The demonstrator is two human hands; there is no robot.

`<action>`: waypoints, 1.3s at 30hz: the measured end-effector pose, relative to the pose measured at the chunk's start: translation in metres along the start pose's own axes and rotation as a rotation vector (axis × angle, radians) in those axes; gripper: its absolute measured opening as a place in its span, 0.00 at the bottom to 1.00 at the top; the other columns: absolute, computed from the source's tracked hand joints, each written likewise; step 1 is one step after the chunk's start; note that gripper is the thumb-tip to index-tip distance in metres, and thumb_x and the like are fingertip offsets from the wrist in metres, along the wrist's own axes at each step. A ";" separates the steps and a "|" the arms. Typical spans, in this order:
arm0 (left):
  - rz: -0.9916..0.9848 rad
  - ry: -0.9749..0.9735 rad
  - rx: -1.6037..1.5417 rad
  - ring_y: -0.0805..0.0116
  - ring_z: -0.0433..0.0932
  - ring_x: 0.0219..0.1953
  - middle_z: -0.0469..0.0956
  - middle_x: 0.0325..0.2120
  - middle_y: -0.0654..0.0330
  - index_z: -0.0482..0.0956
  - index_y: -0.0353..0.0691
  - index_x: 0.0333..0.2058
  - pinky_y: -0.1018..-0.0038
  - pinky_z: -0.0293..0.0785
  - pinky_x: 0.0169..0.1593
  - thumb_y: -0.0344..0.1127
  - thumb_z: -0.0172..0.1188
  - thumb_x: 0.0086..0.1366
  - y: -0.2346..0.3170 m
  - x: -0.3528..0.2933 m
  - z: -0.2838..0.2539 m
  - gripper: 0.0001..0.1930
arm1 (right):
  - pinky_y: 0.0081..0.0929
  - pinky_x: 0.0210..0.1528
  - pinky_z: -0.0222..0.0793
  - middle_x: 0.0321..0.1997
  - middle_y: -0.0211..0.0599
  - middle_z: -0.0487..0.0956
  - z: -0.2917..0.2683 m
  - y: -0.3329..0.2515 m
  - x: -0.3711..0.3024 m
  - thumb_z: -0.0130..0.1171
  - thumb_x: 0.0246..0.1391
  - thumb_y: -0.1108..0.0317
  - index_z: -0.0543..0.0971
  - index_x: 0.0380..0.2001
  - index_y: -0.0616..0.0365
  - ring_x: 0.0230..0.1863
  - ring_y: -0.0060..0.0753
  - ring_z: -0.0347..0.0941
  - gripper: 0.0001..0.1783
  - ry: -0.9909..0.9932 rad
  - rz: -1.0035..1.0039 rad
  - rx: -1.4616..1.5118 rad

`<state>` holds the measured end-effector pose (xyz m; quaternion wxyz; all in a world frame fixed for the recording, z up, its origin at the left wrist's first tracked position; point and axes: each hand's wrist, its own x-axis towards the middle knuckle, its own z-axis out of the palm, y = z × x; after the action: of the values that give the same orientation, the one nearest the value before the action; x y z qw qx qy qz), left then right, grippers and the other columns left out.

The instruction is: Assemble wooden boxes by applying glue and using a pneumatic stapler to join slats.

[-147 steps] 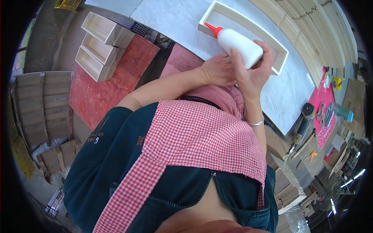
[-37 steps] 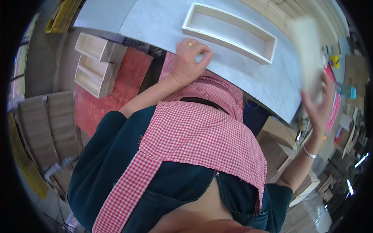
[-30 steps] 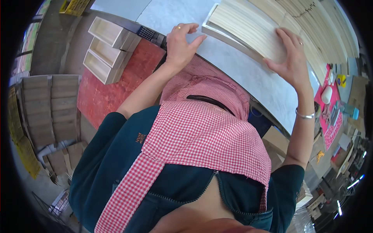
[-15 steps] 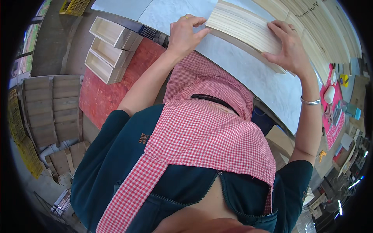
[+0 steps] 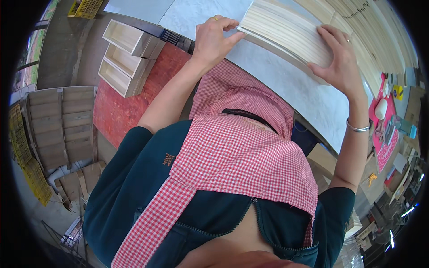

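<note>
A pale wooden panel (image 5: 290, 38) lies on the grey marbled worktop (image 5: 286, 80), covering the wooden box frame under it. My left hand (image 5: 216, 35) grips the panel's near left corner with thumb and fingers. My right hand (image 5: 342, 62) rests flat on the panel's right part, fingers spread, a silver bangle on that wrist. A red checked cloth hangs in front of my chest and hides the worktop's near edge.
Three open wooden boxes (image 5: 127, 56) are stacked on a red mat (image 5: 129, 111) on the floor at left. Wooden pallets (image 5: 56, 125) lie beyond them. More pale boards (image 5: 371, 40) cover the worktop's far side. A pink mat (image 5: 386, 129) with small tools and a white glue bottle (image 5: 380, 108) lies at right.
The glue bottle left my hands. My right hand brought a wooden panel over the open box frame, and both hands now hold it down on the frame.
</note>
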<state>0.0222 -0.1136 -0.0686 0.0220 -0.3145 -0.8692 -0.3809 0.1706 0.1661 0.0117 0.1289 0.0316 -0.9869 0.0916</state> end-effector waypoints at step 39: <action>0.128 -0.019 0.014 0.69 0.78 0.25 0.83 0.27 0.60 0.88 0.35 0.34 0.75 0.73 0.32 0.35 0.72 0.54 0.001 0.011 -0.005 0.10 | 0.41 0.48 0.72 0.42 0.49 0.78 0.029 0.028 -0.039 0.67 0.41 0.58 0.78 0.44 0.65 0.41 0.51 0.75 0.28 0.255 0.399 0.377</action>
<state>0.0127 -0.1108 -0.0613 0.0401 -0.3727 -0.8501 -0.3698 0.1991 0.1895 -0.0309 0.2232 -0.1515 -0.9150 0.2999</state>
